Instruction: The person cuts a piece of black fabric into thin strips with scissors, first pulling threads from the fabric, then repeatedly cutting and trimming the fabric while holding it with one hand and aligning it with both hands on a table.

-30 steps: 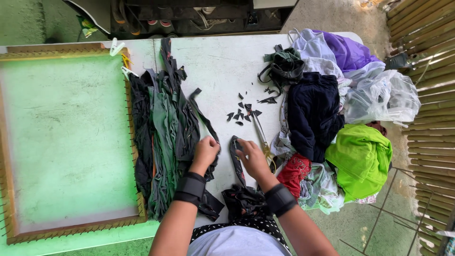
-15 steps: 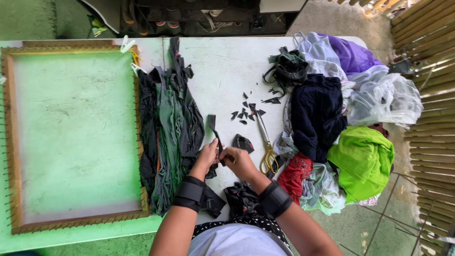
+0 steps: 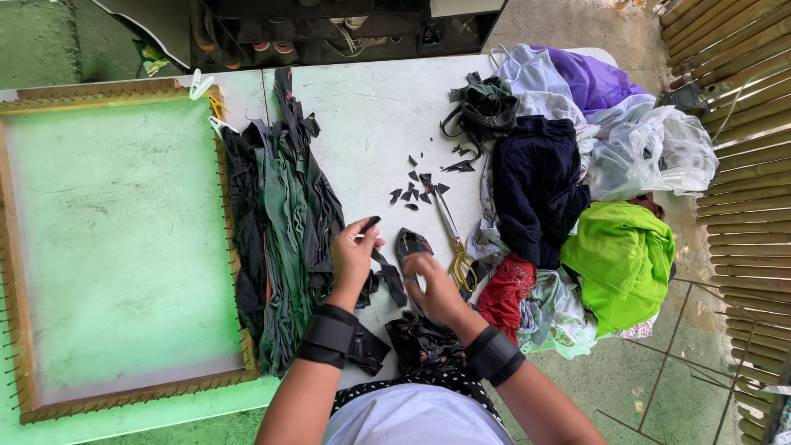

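My left hand pinches the end of a dark fabric strip that runs down to the right across the white table. Its other end lies under my right hand, which grips the cloth near a curled dark piece. Both wrists wear black bands. To the left of my left hand lies a row of dark and green fabric strips. Scissors with yellow handles lie just right of my right hand. Small black cloth scraps are scattered beyond them.
A wooden frame with a green surface and nails along its edges fills the left. A heap of clothes, navy, bright green, red and purple, covers the right, with a clear plastic bag. Bamboo fencing stands far right.
Both hands have lifted the dark strip off the table and pulled it taut between them, the left hand rising with one end. The view has shifted slightly.
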